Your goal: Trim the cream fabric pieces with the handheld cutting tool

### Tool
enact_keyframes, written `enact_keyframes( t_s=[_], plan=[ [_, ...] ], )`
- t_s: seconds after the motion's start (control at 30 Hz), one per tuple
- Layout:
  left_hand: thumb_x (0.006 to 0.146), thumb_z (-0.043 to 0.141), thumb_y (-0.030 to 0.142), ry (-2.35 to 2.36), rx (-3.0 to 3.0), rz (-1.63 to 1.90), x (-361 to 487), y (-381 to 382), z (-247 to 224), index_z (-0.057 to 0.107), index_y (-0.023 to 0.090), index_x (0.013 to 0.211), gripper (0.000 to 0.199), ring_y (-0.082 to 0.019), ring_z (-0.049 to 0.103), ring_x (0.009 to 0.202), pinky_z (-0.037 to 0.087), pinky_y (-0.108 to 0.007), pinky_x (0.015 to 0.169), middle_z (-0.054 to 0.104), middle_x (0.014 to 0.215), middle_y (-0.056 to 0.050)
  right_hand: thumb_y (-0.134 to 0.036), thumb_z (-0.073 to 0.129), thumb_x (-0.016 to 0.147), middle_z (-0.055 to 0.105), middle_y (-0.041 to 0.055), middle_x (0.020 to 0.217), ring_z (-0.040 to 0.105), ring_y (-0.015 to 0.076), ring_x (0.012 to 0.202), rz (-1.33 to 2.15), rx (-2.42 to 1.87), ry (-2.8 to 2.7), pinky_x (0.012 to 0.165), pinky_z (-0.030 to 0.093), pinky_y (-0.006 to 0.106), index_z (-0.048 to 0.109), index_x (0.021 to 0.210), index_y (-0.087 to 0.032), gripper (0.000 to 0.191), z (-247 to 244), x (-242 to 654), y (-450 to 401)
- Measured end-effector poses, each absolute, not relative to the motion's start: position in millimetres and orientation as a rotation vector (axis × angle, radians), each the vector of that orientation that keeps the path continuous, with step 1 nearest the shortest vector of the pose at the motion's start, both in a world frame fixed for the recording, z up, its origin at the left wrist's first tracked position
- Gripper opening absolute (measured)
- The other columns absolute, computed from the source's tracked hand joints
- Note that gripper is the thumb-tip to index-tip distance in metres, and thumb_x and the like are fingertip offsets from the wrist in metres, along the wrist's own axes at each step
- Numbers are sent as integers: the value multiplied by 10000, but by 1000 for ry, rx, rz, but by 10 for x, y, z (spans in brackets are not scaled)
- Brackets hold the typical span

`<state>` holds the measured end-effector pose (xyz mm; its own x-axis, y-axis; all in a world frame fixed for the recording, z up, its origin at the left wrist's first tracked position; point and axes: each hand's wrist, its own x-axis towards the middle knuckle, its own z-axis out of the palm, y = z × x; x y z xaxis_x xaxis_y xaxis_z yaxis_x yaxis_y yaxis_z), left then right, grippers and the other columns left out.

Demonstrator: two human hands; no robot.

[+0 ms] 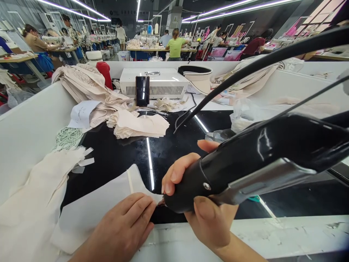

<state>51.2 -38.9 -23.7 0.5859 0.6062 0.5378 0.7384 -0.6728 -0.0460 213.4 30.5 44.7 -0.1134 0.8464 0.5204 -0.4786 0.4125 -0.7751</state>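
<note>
so the right hand (208, 222) has its fingers wrapped around a fat black tool (251, 153), thumb underneath, near a shiny metal lever (269, 178). the tool slants down to the left, and its small tip (161, 202) sits right by the narrow end of a pale cloth piece (98, 207). that cloth lies on the black tabletop (117, 156), partly under the left hand (122, 225). left fingers are held together and stretched out over the cloth, fingertips just beside the tool tip. can't tell if they're pinching it or only pressing down, the underside is hidden.

further back on the table there's a pile of cut cloth (139, 125), then a dark phone (142, 91) standing up against a white box (163, 86). bundle of pale green cord (68, 138) over on the left, with a bigger cloth heap (32, 203) nearer the front.
</note>
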Motion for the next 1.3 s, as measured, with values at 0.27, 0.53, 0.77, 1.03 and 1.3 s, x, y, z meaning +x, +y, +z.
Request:
enact_keyframes(
  t_s=[0.27, 0.53, 0.77, 1.03, 1.3],
  plan=[
    [1126, 380, 190, -1151, -2558, -741, 469, -388, -235, 718, 62, 1179, 366, -208, 729, 1057, 611, -318, 972, 771, 1112, -83, -407, 816, 852, 652, -14, 808, 609, 175, 581, 1147, -438, -1200, 520, 541, 340, 594, 1231, -332, 445, 524, 2307, 341],
    [1117, 420, 186, -1140, -2593, -745, 409, -354, -125, 707, 99, 1186, 307, -185, 698, 1137, 500, -341, 1144, 754, 1150, -56, -434, 796, 869, 643, -18, 815, 594, 171, 583, 1147, -428, -1210, 523, 531, 334, 578, 1275, -364, 467, 486, 2283, 332],
    [1118, 405, 198, -1218, -2728, -820, 408, -197, -57, 664, 108, 1121, 274, -194, 713, 1010, 618, -313, 939, 726, 1051, -87, -450, 818, 850, 644, -16, 803, 598, 173, 569, 1117, -448, -1186, 519, 516, 335, 556, 1276, -334, 514, 466, 2282, 326],
    [1104, 433, 148, -1311, -2853, -914, 378, -139, -118, 626, 150, 1069, 196, -184, 681, 954, 603, -293, 849, 702, 1019, -63, -448, 815, 851, 638, -11, 790, 580, 178, 561, 1114, -440, -1177, 517, 495, 343, 578, 1273, -344, 495, 443, 2274, 345],
    [1080, 452, 105, -1337, -2858, -836, 327, -145, -165, 621, 155, 1132, 184, -196, 667, 939, 603, -321, 822, 704, 1055, -61, -435, 795, 873, 634, -10, 800, 569, 175, 574, 1119, -423, -1190, 530, 487, 343, 588, 1284, -359, 467, 433, 2263, 346]
  ],
)
